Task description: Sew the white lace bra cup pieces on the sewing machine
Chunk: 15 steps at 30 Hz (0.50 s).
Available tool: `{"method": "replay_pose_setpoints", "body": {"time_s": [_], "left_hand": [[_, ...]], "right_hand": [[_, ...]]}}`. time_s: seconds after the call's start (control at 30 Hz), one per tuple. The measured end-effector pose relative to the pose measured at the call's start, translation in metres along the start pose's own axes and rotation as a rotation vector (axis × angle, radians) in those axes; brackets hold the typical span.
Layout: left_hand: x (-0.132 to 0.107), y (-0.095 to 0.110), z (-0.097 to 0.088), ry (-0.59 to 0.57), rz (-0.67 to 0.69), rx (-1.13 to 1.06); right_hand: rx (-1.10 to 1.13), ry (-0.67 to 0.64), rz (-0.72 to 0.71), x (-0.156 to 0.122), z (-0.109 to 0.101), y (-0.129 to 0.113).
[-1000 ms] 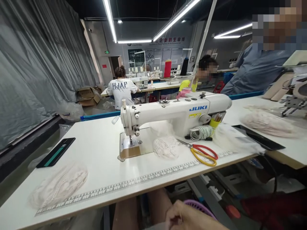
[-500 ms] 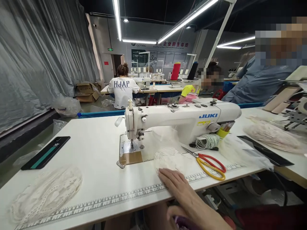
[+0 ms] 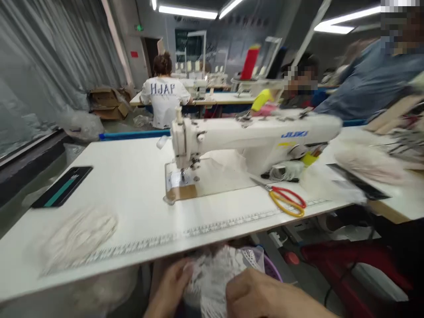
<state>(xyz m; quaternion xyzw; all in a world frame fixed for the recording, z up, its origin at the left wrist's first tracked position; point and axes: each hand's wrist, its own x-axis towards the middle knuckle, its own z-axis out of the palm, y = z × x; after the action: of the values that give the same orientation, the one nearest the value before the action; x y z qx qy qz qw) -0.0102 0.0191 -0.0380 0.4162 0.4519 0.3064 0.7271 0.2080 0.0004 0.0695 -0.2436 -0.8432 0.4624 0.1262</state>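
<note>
Below the table's front edge, my right hand (image 3: 253, 291) has its fingers curled on a bundle of white lace trim (image 3: 215, 276). My left hand (image 3: 172, 285) pinches the same lace from the other side, though motion blurs its fingertips. Partly behind the lace shows the rim of a purple basket (image 3: 273, 268). On the tabletop above, a white JUKI sewing machine (image 3: 228, 139) stands with its needle area at the left end. Scissors with red and yellow handles (image 3: 286, 201) lie to its right. Another lace bundle (image 3: 82, 236) rests at the table's left front.
A printed ruler (image 3: 185, 232) runs along the front of the white table (image 3: 132, 176). A dark flat case (image 3: 62, 187) lies at left. Corded thread (image 3: 286, 171) sits by the machine. People work at machines behind and at right.
My right hand has left the tabletop and dropped below its edge. The lace beside the machine is gone from there. My left hand has come into view, and the camera has tilted down.
</note>
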Motion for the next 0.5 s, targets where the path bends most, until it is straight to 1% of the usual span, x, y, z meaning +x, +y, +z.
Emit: {"method": "replay_pose_setpoints", "body": {"time_s": [0.03, 0.07, 0.1, 0.17, 0.23, 0.27, 0.33, 0.4, 0.5], "left_hand": [[-0.004, 0.004, 0.004, 0.025, -0.021, -0.020], [-0.008, 0.009, 0.009, -0.006, -0.069, -0.066], [-0.012, 0.015, 0.013, -0.055, -0.100, -0.124], [-0.019, 0.026, 0.017, -0.125, -0.125, -0.190], [-0.028, 0.036, 0.017, -0.143, -0.154, -0.225], [-0.032, 0.039, 0.016, -0.143, -0.172, -0.234], [-0.040, 0.043, 0.013, -0.144, -0.213, -0.246], [-0.045, 0.043, 0.008, -0.152, -0.243, -0.247], [-0.047, 0.040, 0.003, -0.134, -0.221, -0.214]], "right_hand": [[0.118, -0.063, -0.056, 0.005, 0.000, -0.001], [0.218, -0.095, -0.080, 0.012, 0.000, 0.002], [0.285, -0.088, -0.077, 0.019, 0.001, 0.007], [0.322, 0.012, 0.007, 0.035, 0.007, 0.021], [0.283, 0.115, 0.120, 0.047, 0.016, 0.036], [0.255, 0.137, 0.168, 0.050, 0.020, 0.040], [0.194, 0.119, 0.214, 0.054, 0.025, 0.045], [0.131, 0.066, 0.216, 0.054, 0.026, 0.044], [0.046, 0.008, 0.184, 0.054, 0.026, 0.042]]}}
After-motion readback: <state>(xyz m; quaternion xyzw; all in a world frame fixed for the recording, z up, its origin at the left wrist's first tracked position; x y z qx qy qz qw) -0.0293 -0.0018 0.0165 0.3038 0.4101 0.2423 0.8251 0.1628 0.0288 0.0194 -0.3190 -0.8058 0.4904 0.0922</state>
